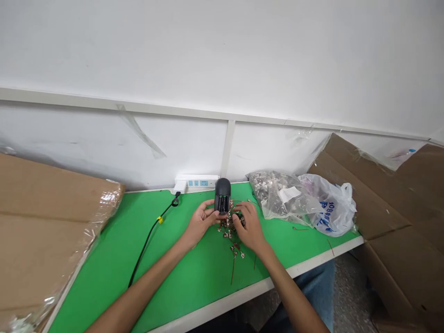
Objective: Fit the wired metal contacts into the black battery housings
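My left hand (pixel 201 224) is closed on the lower end of a black device (pixel 222 187). The device has a rounded top and an open compartment with slots, like a battery bay, facing me. My right hand (pixel 249 226) bends over a pile of small metal parts (pixel 227 226) with thin reddish wires. Its thumb and fingers are apart at the edge of that pile, and I see nothing clearly held between them. Several more of these wired parts (pixel 237 252) lie loose on the green tabletop (pixel 187 282), nearer to me.
A white power strip (pixel 197 181) lies along the wall, with a white plug and a black cable (pixel 149 238) running forward. A clear bag of parts (pixel 274 189) and a white plastic bag (pixel 335 208) sit at right. Cardboard (pixel 45 231) covers the left; a cardboard box (pixel 391 217) stands right.
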### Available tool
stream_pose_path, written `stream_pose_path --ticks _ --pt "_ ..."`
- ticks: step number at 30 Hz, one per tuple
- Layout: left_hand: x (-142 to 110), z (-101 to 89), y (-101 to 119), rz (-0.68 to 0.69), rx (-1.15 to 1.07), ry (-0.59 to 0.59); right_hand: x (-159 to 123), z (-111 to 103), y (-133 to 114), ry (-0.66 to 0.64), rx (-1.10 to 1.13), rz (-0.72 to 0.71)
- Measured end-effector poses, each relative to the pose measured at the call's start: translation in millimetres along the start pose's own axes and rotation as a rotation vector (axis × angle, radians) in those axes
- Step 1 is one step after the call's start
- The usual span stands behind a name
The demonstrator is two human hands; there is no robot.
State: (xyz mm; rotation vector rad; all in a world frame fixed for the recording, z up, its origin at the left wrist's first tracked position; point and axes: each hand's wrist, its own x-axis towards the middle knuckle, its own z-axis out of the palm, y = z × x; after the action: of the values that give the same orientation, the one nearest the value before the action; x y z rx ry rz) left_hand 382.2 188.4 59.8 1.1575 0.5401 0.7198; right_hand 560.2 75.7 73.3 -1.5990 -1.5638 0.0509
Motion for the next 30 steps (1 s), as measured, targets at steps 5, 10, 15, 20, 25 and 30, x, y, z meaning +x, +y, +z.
stream_pose_path --ticks 5,10,15,20,25,30 --pt "-4 3.5 4 0.023 0.006 -0.018 18 10 -6 -0.103 -0.06 -0.03" --pt "-5 2.6 8 0.019 0.061 -0.035 23 23 -5 -0.116 -0.062 0.041" --pt "-1 -0.2 -2 0.074 0.176 -0.004 20 29 0 -0.164 -0.142 0.044" --pt "-2 -0.8 -13 0.127 0.318 0.038 18 26 0 -0.169 -0.296 0.012" --pt "-5 1.6 -14 0.183 0.486 0.052 15 23 1 -0.186 -0.305 -0.007" --pt "-7 -2.5 -13 0.216 0.607 0.012 11 22 -1 -0.194 -0.337 -0.015"
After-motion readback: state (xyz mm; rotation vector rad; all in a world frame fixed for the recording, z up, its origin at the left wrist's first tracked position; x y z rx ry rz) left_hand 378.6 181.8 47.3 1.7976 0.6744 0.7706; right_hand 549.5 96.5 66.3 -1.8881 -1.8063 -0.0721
